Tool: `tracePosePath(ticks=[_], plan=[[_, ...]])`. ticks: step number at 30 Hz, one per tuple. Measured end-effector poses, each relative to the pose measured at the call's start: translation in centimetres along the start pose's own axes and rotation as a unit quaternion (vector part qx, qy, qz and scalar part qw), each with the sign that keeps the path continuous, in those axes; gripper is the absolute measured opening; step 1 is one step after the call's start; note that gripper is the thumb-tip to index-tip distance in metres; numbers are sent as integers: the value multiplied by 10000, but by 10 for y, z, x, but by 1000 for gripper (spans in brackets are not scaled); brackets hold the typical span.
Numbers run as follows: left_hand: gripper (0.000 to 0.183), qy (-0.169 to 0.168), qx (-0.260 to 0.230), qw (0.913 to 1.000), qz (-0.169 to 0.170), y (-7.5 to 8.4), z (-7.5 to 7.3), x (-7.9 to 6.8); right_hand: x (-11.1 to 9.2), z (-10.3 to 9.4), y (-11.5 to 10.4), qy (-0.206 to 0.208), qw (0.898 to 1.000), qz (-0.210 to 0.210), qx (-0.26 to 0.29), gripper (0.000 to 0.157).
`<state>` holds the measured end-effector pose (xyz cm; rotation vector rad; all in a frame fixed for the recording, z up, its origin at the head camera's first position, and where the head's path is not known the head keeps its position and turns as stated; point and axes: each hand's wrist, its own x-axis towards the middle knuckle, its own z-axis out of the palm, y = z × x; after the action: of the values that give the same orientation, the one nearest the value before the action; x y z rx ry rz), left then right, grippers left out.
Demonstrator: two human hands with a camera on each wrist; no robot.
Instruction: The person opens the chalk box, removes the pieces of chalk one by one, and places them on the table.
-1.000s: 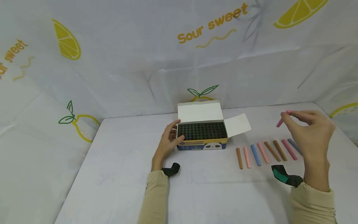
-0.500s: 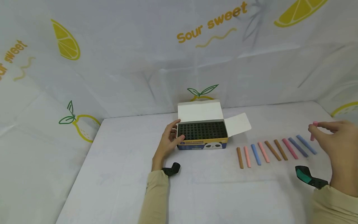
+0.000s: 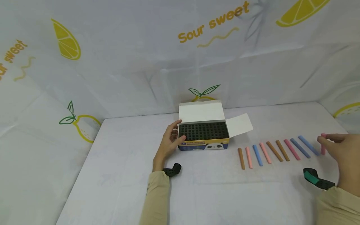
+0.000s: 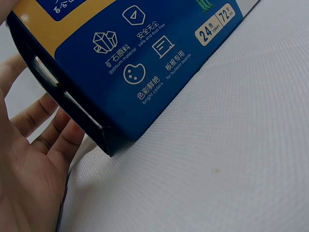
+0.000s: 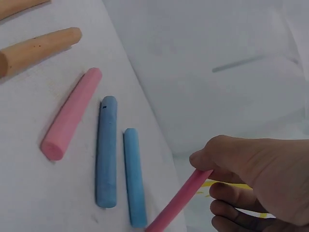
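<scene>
At the right end of the row, my right hand [image 3: 341, 150] pinches a pink chalk stick [image 5: 179, 202] by its upper end, between thumb and fingers. The stick points down near the table; whether it touches is hard to tell. A light blue chalk stick [image 3: 308, 145] lies just left of it, then a darker blue one [image 5: 107, 154]. My left hand [image 3: 168, 140] holds the left end of the open chalk box [image 3: 203, 145], thumb at the front, fingers round the side and back. Inside the box is a dark insert [image 3: 203, 131] with rows of holes.
Leftward from the blue sticks lie a deeper pink chalk stick [image 3: 292, 149], brown ones [image 3: 274, 151] and several others in a slanting row. The box's side flap [image 3: 239, 125] sticks out to the right, its lid [image 3: 201, 112] stands up behind. A printed cloth backdrop [image 3: 129, 62] rises behind the table.
My right hand has carried the pink chalk stick rightward past the row, then down toward the table. The light blue stick has come into view. My left hand stays at the box.
</scene>
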<state>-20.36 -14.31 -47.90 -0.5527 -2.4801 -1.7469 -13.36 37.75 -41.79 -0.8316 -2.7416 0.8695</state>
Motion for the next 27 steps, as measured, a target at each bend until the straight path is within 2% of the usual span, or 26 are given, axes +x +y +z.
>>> tracePosePath(ticks=[1, 6, 12, 21, 27], plan=[[76, 3, -1, 10000, 1, 0, 0, 0, -1, 1, -3, 30, 10000, 16, -31, 50], [77, 12, 37, 10000, -26, 1, 0, -1, -1, 15, 0, 288, 9994, -89, 197, 50], [77, 14, 53, 10000, -41, 2, 0, -1, 1, 30, 4, 233, 9985, 75, 484, 53], [75, 2, -5, 10000, -50, 2, -1, 0, 10, 38, 8, 283, 9975, -67, 637, 48], [71, -13, -17, 10000, -4, 0, -1, 0, 10, 39, 10, 136, 9984, 39, 546, 49]])
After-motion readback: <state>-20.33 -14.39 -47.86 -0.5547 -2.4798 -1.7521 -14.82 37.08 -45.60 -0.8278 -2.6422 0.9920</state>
